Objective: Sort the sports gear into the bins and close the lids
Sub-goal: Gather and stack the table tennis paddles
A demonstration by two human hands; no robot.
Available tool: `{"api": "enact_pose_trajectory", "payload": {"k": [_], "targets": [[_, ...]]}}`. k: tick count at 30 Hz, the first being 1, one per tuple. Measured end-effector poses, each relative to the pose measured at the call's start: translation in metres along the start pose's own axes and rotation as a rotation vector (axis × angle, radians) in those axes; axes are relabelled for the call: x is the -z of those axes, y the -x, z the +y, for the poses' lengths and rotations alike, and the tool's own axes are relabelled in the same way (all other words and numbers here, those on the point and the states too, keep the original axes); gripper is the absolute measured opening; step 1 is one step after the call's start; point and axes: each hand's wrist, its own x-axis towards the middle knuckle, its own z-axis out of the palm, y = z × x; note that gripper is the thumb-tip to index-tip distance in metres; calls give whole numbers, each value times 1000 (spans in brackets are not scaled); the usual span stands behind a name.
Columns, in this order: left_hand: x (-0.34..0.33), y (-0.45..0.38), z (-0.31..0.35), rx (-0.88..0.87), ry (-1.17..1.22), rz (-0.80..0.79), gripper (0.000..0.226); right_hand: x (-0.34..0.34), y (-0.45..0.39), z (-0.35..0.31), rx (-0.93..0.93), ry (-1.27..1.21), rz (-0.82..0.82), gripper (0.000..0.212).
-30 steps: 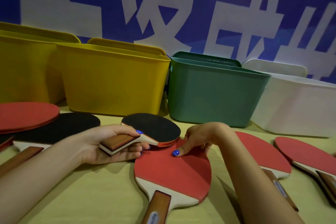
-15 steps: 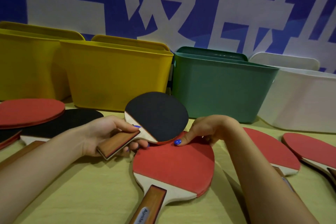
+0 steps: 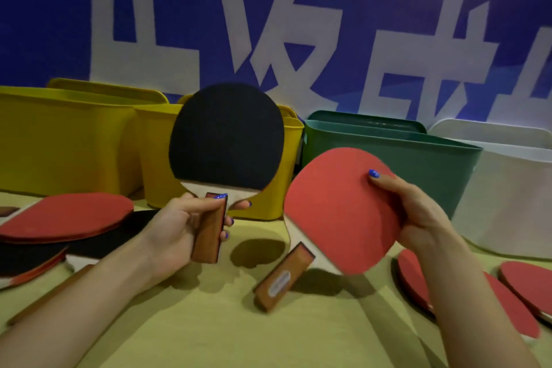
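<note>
Yellow table (image 3: 209, 337) | left hand (image 3: 176, 227) fingers wrapped on black paddle (image 3: 227, 137) handle, upright | right hand (image 3: 418, 212) pinching red paddle (image 3: 334, 209) blade, aloft | bins (image 3: 403, 152) along far edge, lids open, contents seemingly hidden.

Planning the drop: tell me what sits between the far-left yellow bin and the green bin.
Head view: another yellow plastic bin, partly hidden by the raised black-faced paddle.

Black paddle (image 3: 227, 134) raised upright by left hand (image 3: 182, 227), red paddle (image 3: 337, 209) lifted off table by right hand (image 3: 418, 212)
</note>
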Motion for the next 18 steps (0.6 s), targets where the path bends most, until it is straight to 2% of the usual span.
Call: {"api": "enact_pose_trajectory", "payload": {"k": [2,4,6,8,12,16,18], "targets": [[-1,0,0,-61,-59,71,25,-4,0,1,119,-58,60,15],[-6,1,-3,-135,-179,162,10,-11,1,5,216,-42,120,32],[-8,-2,-9,-198,-326,224,6,-17,1,6,303,-18,198,27],[-10,-4,-15,-221,-404,220,8,-21,3,7,357,-5,220,26],[-17,-5,-29,-181,-424,160,12,-28,7,8,439,76,159,64],[-18,-5,-34,-188,-405,161,27,-43,14,5,569,180,125,61],[-17,-5,-31,-197,-422,175,38,-51,18,5,613,213,129,46]]}}
